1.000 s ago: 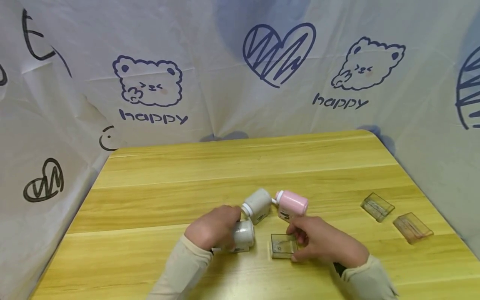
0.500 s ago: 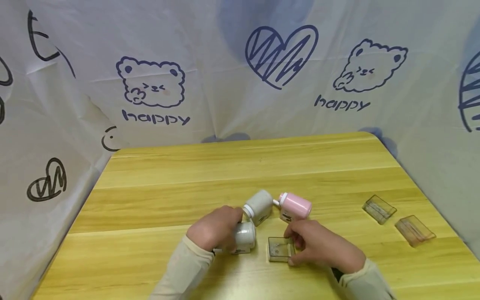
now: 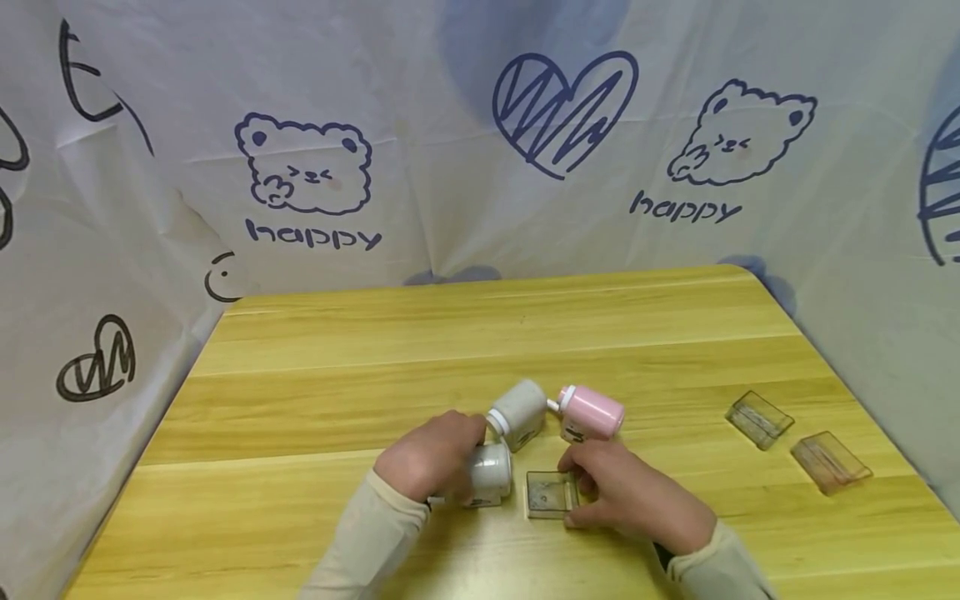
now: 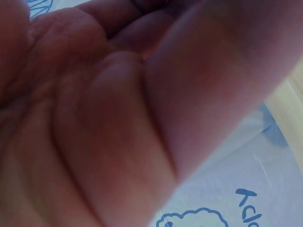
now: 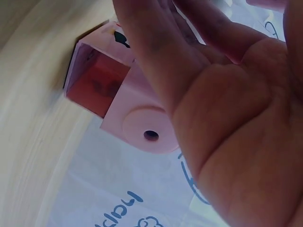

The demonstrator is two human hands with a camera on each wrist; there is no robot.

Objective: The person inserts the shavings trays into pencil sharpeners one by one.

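Note:
My left hand (image 3: 435, 457) grips a white crank pencil sharpener (image 3: 491, 473) lying low on the table. Just right of it, a clear smoky drawer (image 3: 547, 494) is pinched by its right side between the thumb and fingers of my right hand (image 3: 637, 497). Beyond them are a grey-white sharpener (image 3: 519, 410) and a pink sharpener (image 3: 592, 412). In the right wrist view the pink sharpener (image 5: 118, 104) shows a round face with a pencil hole and an open drawer slot. Only the blurred palm of my left hand (image 4: 109, 127) fills the left wrist view.
Two more clear drawers lie at the right of the wooden table (image 3: 360, 350): a smoky one (image 3: 759, 419) and a brownish one (image 3: 830, 461). A white cloth (image 3: 435, 167) with drawn bears and hearts hangs behind and at the sides.
My right hand has shifted left with the drawer, closer to the white sharpener. My left hand stays on that sharpener, almost unmoved.

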